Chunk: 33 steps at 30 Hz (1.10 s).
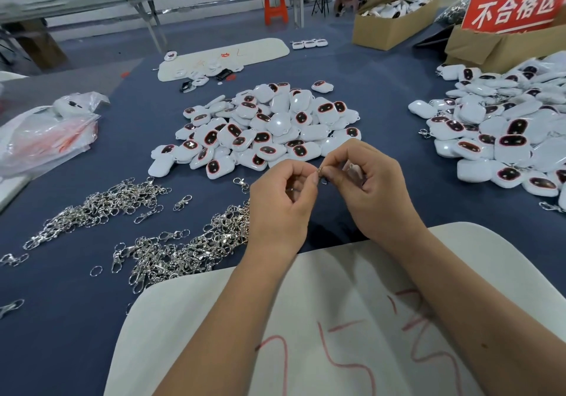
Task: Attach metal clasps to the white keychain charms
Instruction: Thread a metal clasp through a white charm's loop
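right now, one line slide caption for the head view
Both hands pinch a metal clasp between heaps of clasps and white charms.

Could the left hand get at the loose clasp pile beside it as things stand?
Probably yes: the clasp pile lies open on the cloth right beside the left hand, nothing between. But its fingers pinch a small metal piece with the right hand.

Even, cool light falls from overhead and the whole room reads bright. Soft white glare sits on the glossy tops of the white charms (269,126) in the middle heap, and the metal clasps (171,251) glint in small sparks. Shadows are faint, just a soft dark patch on the blue tablecloth (382,89) under the hands. The wide lens bows the edges (the far benches lean and smear), and the left margin is blurred.
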Each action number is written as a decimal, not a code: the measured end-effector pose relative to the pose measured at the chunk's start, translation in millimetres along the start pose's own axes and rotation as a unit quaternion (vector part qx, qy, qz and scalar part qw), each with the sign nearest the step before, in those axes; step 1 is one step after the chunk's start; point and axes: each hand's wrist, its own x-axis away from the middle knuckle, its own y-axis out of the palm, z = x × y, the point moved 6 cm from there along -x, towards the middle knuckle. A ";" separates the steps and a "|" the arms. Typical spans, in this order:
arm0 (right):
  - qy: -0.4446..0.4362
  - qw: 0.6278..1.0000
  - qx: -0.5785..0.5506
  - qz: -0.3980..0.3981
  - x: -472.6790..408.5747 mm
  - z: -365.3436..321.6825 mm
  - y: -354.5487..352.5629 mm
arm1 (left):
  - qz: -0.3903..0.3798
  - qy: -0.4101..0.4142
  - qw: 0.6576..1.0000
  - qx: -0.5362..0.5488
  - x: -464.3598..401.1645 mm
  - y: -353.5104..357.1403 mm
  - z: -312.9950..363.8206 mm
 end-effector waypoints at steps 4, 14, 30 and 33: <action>-0.022 1.000 0.019 0.005 0.7 -1.1 -1.1 | -0.007 0.043 0.999 -0.010 0.7 -0.6 3.0; 0.095 0.987 -0.119 -0.050 0.4 21.3 7.6 | 0.045 0.194 0.973 -0.120 3.2 -5.8 24.6; 0.139 0.975 -0.173 -0.029 1.4 27.5 -1.7 | 0.019 0.193 0.973 -0.125 2.1 -3.5 21.5; 0.082 0.993 -0.083 -0.007 0.9 19.4 -3.2 | -0.002 0.177 0.973 -0.151 -0.3 -4.1 16.4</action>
